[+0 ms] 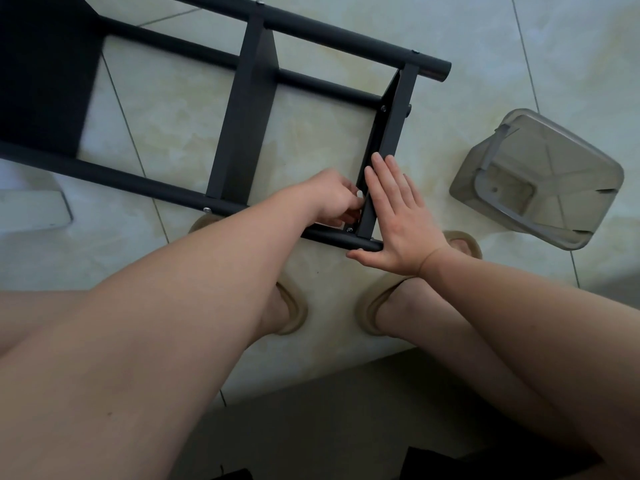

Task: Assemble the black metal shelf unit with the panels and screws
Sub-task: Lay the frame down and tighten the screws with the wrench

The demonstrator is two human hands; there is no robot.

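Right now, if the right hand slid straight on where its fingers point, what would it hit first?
The right hand lies flat against the end panel; sliding on along it, it would probably meet the far tube first, though depth is unclear.

The shelf unit [242, 133] lies on the floor [485, 36], a plastic container [540, 178] at its right.

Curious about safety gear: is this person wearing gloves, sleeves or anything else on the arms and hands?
No. Both forearms are bare, with no sleeve in view, and the left hand and right hand have no gloves. No watch or bracelet shows at either wrist, and no ring shows on the visible fingers.
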